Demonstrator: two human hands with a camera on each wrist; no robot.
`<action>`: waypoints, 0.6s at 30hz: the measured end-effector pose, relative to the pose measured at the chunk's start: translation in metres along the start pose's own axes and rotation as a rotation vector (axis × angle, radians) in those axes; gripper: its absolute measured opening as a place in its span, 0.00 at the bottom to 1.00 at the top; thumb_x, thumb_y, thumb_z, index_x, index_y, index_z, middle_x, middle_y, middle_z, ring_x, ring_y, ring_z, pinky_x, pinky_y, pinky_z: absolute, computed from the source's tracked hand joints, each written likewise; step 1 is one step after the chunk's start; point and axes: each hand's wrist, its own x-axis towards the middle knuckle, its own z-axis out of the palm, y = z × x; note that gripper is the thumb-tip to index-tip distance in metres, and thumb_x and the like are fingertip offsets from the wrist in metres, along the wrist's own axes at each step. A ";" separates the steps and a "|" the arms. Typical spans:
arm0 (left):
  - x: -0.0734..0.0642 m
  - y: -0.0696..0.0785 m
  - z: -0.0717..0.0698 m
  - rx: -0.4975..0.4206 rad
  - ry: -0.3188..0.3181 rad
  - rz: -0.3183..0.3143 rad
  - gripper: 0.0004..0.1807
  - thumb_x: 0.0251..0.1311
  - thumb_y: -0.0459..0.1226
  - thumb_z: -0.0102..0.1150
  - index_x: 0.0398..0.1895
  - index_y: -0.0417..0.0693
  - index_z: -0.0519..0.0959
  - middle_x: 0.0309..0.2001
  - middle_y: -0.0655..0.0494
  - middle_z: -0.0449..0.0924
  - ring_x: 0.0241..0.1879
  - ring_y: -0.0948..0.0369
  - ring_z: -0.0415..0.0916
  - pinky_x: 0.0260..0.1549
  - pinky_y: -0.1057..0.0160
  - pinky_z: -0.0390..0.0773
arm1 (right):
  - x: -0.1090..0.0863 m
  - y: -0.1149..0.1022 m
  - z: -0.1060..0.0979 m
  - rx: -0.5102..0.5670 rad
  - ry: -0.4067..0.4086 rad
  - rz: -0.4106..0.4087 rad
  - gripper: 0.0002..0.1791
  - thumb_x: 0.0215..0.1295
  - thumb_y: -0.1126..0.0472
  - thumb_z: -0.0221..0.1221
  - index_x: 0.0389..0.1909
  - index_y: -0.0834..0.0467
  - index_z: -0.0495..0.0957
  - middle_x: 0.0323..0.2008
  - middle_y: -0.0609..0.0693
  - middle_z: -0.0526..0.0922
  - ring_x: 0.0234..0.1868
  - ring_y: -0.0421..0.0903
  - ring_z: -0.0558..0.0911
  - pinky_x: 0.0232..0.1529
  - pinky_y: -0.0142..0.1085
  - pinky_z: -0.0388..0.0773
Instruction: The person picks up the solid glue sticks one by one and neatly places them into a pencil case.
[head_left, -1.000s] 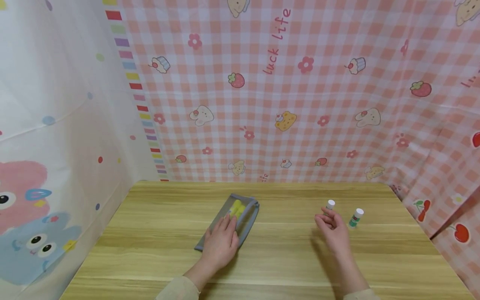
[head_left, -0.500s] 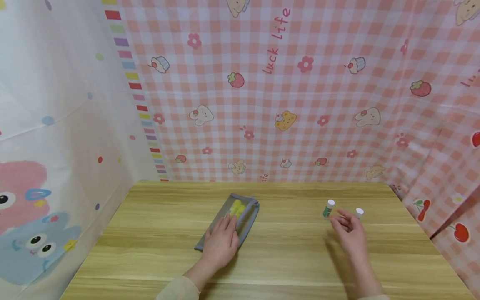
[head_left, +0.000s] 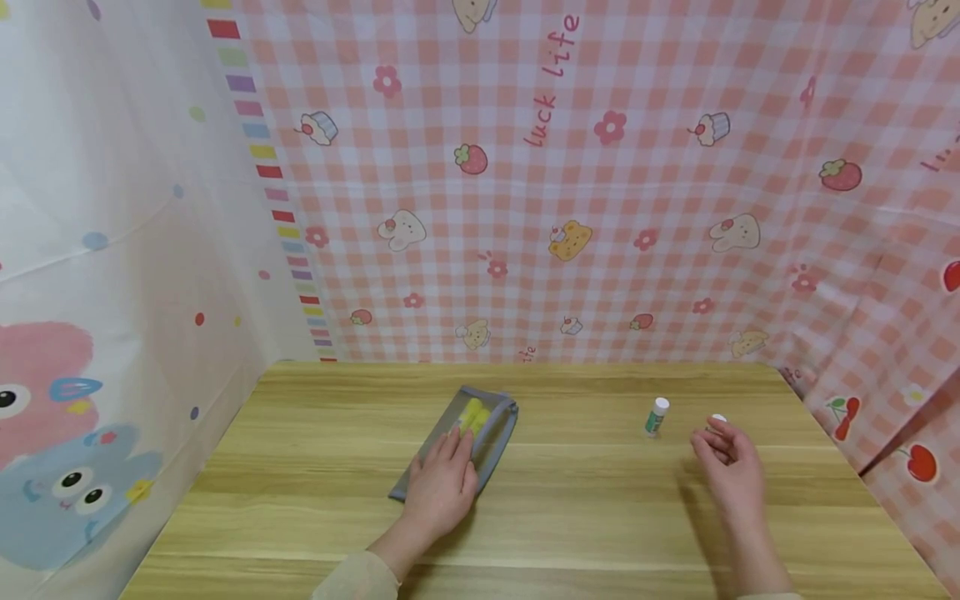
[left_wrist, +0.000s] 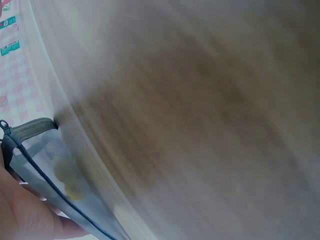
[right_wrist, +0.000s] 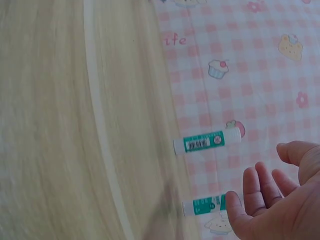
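Straight-fingered, the left hand (head_left: 441, 490) rests on a grey mesh pouch (head_left: 495, 452) holding yellow items (head_left: 474, 414), at the wooden table's (head_left: 577, 525) ten o'clock. Right hand (head_left: 733, 473), loosely spread, partly blocks one tube (head_left: 718, 417) at its twelve; another tube (head_left: 656, 419), green-labelled with a barcode (right_wrist: 197, 144), small print unreadable, stands at its ten. Pink checked cloth (head_left: 517, 283) beyond reads "luck life".

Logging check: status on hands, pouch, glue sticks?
Left hand on pouch, yellow things inside. Right hand empty, near right glue stick, contact unclear. Fingers hide most of it in head view. Left glue stick upright, unobstructed.
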 end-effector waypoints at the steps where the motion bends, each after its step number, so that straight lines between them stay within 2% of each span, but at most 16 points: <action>1: 0.000 0.000 0.000 -0.003 -0.004 -0.002 0.27 0.69 0.40 0.43 0.69 0.41 0.70 0.69 0.40 0.67 0.68 0.41 0.63 0.55 0.25 0.60 | 0.001 0.000 -0.001 0.008 0.011 0.002 0.14 0.65 0.70 0.61 0.47 0.51 0.76 0.27 0.27 0.79 0.30 0.27 0.76 0.33 0.17 0.70; 8: 0.000 0.000 -0.001 -0.002 -0.010 -0.003 0.27 0.70 0.41 0.42 0.69 0.41 0.70 0.69 0.40 0.66 0.68 0.42 0.62 0.55 0.25 0.60 | 0.005 0.005 -0.010 0.038 0.075 0.024 0.16 0.64 0.71 0.61 0.51 0.58 0.75 0.26 0.28 0.79 0.30 0.27 0.75 0.32 0.16 0.70; 14: 0.001 0.000 0.000 -0.004 -0.014 -0.005 0.27 0.70 0.41 0.41 0.70 0.42 0.70 0.70 0.41 0.66 0.68 0.42 0.62 0.56 0.26 0.59 | 0.009 0.011 -0.015 -0.028 0.132 -0.019 0.14 0.65 0.69 0.60 0.49 0.54 0.75 0.25 0.24 0.76 0.28 0.24 0.74 0.31 0.16 0.69; 18: 0.000 0.000 0.000 -0.005 -0.013 -0.007 0.27 0.71 0.42 0.40 0.70 0.43 0.69 0.70 0.41 0.65 0.69 0.42 0.61 0.56 0.26 0.59 | 0.012 0.016 -0.018 -0.033 0.152 -0.033 0.13 0.64 0.68 0.60 0.47 0.53 0.75 0.24 0.23 0.76 0.28 0.22 0.74 0.31 0.15 0.69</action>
